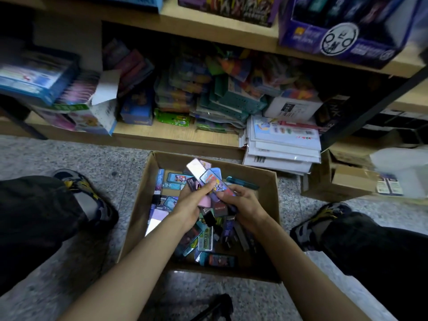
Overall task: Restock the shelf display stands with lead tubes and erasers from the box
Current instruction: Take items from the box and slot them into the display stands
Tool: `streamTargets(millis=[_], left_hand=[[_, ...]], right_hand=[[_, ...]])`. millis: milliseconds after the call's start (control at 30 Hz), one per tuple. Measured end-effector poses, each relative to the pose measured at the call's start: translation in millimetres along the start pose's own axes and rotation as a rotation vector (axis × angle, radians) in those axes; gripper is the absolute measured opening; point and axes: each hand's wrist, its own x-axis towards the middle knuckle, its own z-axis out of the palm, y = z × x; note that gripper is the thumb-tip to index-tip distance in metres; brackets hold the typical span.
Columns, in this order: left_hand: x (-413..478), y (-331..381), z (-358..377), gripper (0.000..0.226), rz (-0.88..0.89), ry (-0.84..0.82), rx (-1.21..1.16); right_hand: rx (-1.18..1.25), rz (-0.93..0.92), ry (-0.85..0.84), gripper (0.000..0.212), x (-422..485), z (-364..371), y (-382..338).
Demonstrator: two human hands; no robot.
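The shelf [176, 133] stands just behind the box, its lower board crammed with stock to the front edge. Speckled floor [69, 154] lies open to the left. The box [268, 195] sits between the person's shoes [92, 200], with a white stack [282, 149] and a small carton [342, 181] close on its right. Above the box's middle, the left hand [190, 205] curls round a fan of packs [208, 179], and the right hand's [243, 202] bent fingers grip the same bunch. Loose packs [206, 242] litter the box bottom.

Both forearms forward, left grip [190, 206] and right grip [244, 202] close together, fingers curled
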Motion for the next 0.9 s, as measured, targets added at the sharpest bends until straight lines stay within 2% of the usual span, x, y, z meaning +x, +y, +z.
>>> streamTargets(millis=[167,333,367,433,467,500,600,667,767,900], left_hand=[[-8,5,0,0.037,-0.052,-0.004,-0.067],[-10,15,2,0.045,0.025,0.026,-0.095],[-11,21,1,0.047,0.041,0.045,-0.091],[-15,31,-4,0.046,0.077,0.075,-0.069],[-16,36,-8,0.044,0.092,0.079,-0.055],[-19,39,-13,0.040,0.105,0.075,-0.040],[-24,39,-29,0.023,0.114,0.062,0.028],[-26,35,-41,0.016,0.116,0.087,0.080],[-25,24,-60,0.016,0.124,0.111,0.134],[-22,13,-84,0.017,0.120,0.162,0.140]], right_hand=[[-0.045,-0.039,0.019,0.022,-4,12,-1],[-0.113,-0.050,0.062,0.053,-8,13,-14],[-0.111,-0.086,0.093,0.047,-8,10,-19],[-0.064,-0.199,0.167,0.015,-7,4,-29],[-0.037,-0.227,0.190,0.012,-6,1,-32],[-0.012,-0.224,0.205,0.019,-6,0,-34],[0.028,-0.117,0.251,0.026,-5,9,-32],[-0.042,-0.018,0.290,0.034,1,18,-18],[-0.123,0.131,0.308,0.037,15,24,8],[-0.029,0.253,0.269,0.028,36,27,34]])
